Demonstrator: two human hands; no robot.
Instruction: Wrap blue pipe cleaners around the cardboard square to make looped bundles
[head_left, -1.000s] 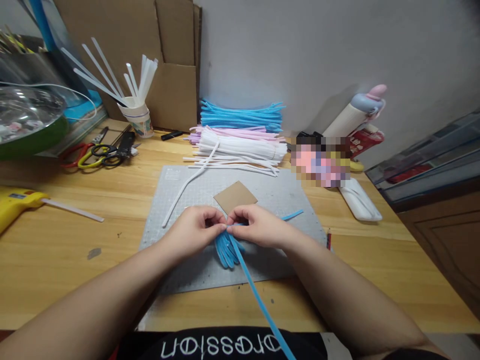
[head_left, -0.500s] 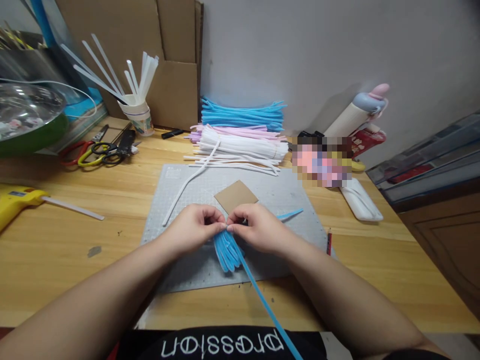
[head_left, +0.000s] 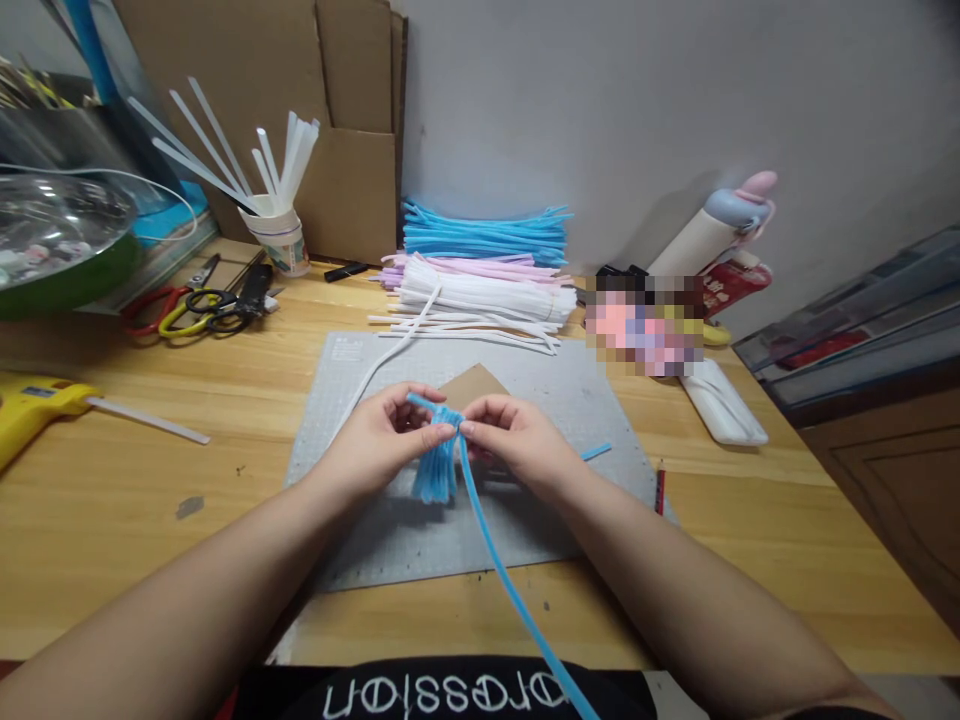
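Between my hands is a gathered bundle of blue pipe cleaners [head_left: 435, 470], folded into loops that hang downward. My left hand [head_left: 390, 430] is closed on the bundle's upper left side, thumb against it. At its top right, the thumb and fingers of my right hand [head_left: 514, 435] pinch the bundle where a long blue strand [head_left: 495, 560] leaves it and runs down toward my shirt. A short blue end pokes out at the upper left. Behind the hands, a brown cardboard square [head_left: 476, 380] lies partly hidden on the grey cutting mat [head_left: 397, 550].
Blue pipe cleaners [head_left: 484, 235], pink ones and white ones [head_left: 487, 298] are stacked at the back. Scissors [head_left: 176, 310], a cup of glue sticks [head_left: 277, 235] and a yellow glue gun [head_left: 41, 405] are on the left. A pencil [head_left: 660, 490] and tissue pack [head_left: 724, 400] lie right.
Both hands have risen slightly and turned the blue bundle. Its looped end now hangs more to the left, and a short end shows above my left thumb.
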